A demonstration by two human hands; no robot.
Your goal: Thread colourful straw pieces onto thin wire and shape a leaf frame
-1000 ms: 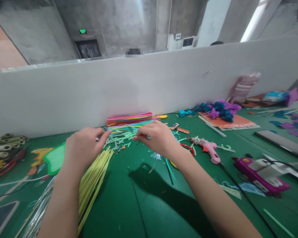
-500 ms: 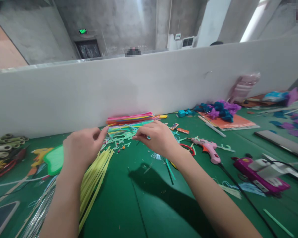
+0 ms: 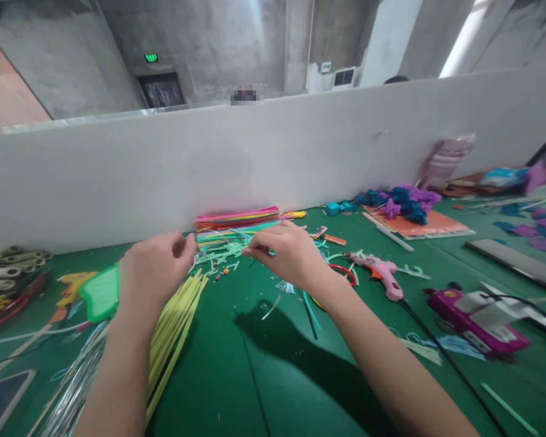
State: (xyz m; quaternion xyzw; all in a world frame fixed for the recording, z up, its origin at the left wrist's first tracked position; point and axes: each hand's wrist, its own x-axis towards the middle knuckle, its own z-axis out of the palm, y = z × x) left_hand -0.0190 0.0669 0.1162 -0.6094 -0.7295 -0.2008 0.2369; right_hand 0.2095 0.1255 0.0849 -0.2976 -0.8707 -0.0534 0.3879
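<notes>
My left hand is raised over the left of the table, thumb and fingertips pinched together. My right hand is held a little to the right of it, its fingertips also pinched, pointing left. Whatever is in either pinch is too fine or hidden to make out. A thin clear strand shows below my right hand; whether it hangs from the fingers I cannot tell. Beneath my left wrist lies a bundle of yellow pipe cleaners. Between the hands, small beads and cut green pieces lie farther back on the table.
Pink and red pipe cleaners lie against the white partition. To the right are a pink glue gun with its cord and a purple power strip. A yellow glue gun and bamboo-like tubes lie left.
My left hand has turned and shifted slightly, its fingertips drawing in a little. The thin clear strand has shifted slightly. My right hand stays nearly still.
</notes>
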